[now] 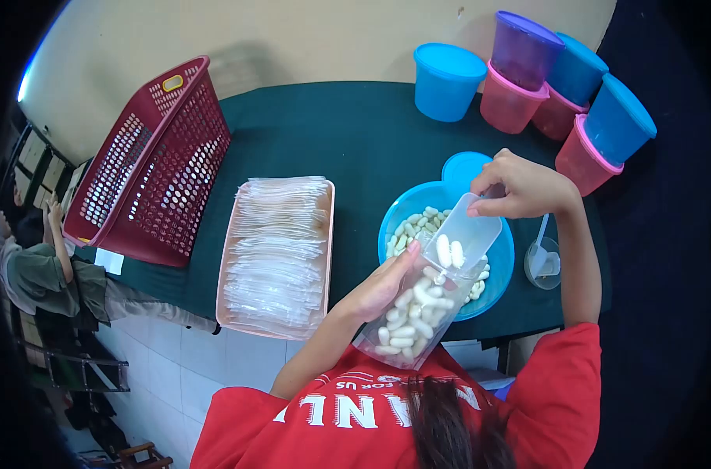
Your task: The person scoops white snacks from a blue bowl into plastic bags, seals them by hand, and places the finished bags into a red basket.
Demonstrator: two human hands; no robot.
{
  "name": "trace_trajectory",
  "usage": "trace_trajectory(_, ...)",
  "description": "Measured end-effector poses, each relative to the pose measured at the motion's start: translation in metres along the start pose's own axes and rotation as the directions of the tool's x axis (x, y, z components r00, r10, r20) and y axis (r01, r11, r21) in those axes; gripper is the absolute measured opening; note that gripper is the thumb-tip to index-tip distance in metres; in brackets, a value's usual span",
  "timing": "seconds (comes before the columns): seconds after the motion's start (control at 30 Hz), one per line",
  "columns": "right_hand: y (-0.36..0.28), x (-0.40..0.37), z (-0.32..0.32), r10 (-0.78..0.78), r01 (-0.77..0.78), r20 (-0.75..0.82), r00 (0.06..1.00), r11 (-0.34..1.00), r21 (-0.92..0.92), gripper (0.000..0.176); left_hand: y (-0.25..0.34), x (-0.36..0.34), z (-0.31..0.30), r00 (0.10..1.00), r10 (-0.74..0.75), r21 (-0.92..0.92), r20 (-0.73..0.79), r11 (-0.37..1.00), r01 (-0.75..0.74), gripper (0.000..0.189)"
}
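Observation:
My left hand [381,288] is closed around the upper side of a clear plastic pouch [416,327], which hangs tilted near my chest and is partly filled with white, capsule-shaped pieces. In my right hand [520,186] is a translucent plastic scoop [473,226], tipped down into the mouth of the pouch. A couple of white pieces [449,251] lie on the scoop. Beneath both hands stands a light blue basin [498,293] holding more of these pieces, partly hidden by the scoop and pouch.
A pink tray [222,311] of stacked clear pouches stands left of the basin. Farther left is a maroon basket [158,176]. Blue, pink and purple lidded tubs [449,86] line the back right. A clear cup [545,270] with a spoon sits right. Another person [39,262] is at far left.

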State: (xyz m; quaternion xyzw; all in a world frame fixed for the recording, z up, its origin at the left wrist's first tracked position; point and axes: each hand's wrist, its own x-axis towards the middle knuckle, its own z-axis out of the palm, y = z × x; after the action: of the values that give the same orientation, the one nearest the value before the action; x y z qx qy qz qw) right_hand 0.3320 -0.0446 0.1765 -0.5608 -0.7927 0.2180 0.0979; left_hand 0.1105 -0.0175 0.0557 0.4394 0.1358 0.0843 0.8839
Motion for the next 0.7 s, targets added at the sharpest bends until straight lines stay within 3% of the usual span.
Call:
trace_trajectory(0.03, 0.011, -0.001, 0.004, 0.036, -0.043, 0.035, 0.999, 0.977, 0.21, 0.031, -0.002, 0.001, -0.001, 0.999, 0.0, -0.036, 0.044, 0.999, 0.002, 0.057)
trace_trajectory(0.1, 0.034, -0.008, 0.012, -0.013, 0.012, 0.005, 1.0, 0.971, 0.239, 0.03, -0.006, 0.0, -0.003, 1.0, 0.015, -0.015, 0.0, 1.0, -0.015, 0.055)
trace_trajectory(0.17, 0.049, -0.019, 0.018, 0.147, -0.106, -0.094, 0.985, 0.931, 0.349, 0.03, -0.009, -0.003, -0.006, 0.998, 0.042, 0.005, -0.046, 0.999, -0.042, 0.054)
trace_trajectory(0.23, 0.049, -0.028, 0.031, 0.227, -0.17, -0.141, 0.964, 0.929, 0.328, 0.031, -0.01, -0.009, -0.008, 0.984, 0.138, 0.04, -0.116, 0.99, -0.134, 0.051)
trace_trajectory(0.3, 0.038, -0.035, 0.046, 0.329, -0.331, -0.1, 0.939, 0.943, -0.014, 0.028, -0.009, -0.014, -0.007, 0.97, 0.137, 0.037, -0.199, 0.991, -0.132, 0.048)
trace_trajectory(0.33, 0.028, -0.036, 0.059, 0.326, -0.344, -0.17, 0.93, 0.935, -0.084, 0.028, -0.011, -0.017, -0.007, 0.945, 0.228, 0.113, -0.236, 0.972, -0.207, 0.047)
trace_trajectory(0.37, 0.026, -0.038, 0.073, 0.232, -0.277, -0.356, 0.905, 0.958, -0.079, 0.029, -0.012, -0.018, -0.007, 0.909, 0.324, 0.194, -0.262, 0.94, -0.279, 0.046)
trace_trajectory(0.4, 0.01, -0.039, 0.074, 0.246, -0.251, -0.406, 0.88, 0.967, 0.042, 0.032, -0.012, -0.018, -0.003, 0.854, 0.428, 0.249, -0.297, 0.898, -0.363, 0.041)
trace_trajectory(0.43, 0.005, -0.04, 0.077, 0.282, -0.153, -0.315, 0.906, 0.913, 0.379, 0.039, -0.015, -0.018, 0.0, 0.846, 0.44, 0.251, -0.302, 0.892, -0.375, 0.041)
trace_trajectory(0.47, 0.001, -0.04, 0.092, 0.195, 0.032, -0.319, 0.927, 0.808, 0.588, 0.046, -0.018, -0.017, 0.002, 0.796, 0.503, 0.288, -0.336, 0.86, -0.421, 0.038)
trace_trajectory(0.5, -0.009, -0.035, 0.108, 0.198, 0.097, -0.344, 0.918, 0.727, 0.68, 0.037, -0.019, -0.016, 0.003, 0.739, 0.563, 0.329, -0.37, 0.824, -0.462, 0.035)
trace_trajectory(0.53, -0.025, -0.029, 0.117, 0.271, 0.069, -0.3, 0.915, 0.626, 0.777, 0.03, -0.017, -0.017, 0.006, 0.688, 0.638, 0.405, -0.347, 0.763, -0.503, 0.03)
trace_trajectory(0.57, -0.033, -0.021, 0.134, 0.351, 0.14, -0.308, 0.884, 0.43, 0.892, 0.023, -0.016, -0.019, 0.006, 0.673, 0.648, 0.412, -0.358, 0.756, -0.508, 0.03)
trace_trajectory(0.63, -0.037, -0.014, 0.139, 0.39, 0.169, -0.284, 0.876, 0.304, 0.938, 0.017, -0.016, -0.025, 0.007, 0.677, 0.647, 0.402, -0.352, 0.757, -0.514, 0.028)
trace_trajectory(0.7, -0.044, -0.01, 0.149, 0.416, 0.232, -0.364, 0.834, 0.333, 0.914, 0.016, -0.012, -0.033, 0.013, 0.678, 0.654, 0.431, -0.336, 0.747, -0.506, 0.025)
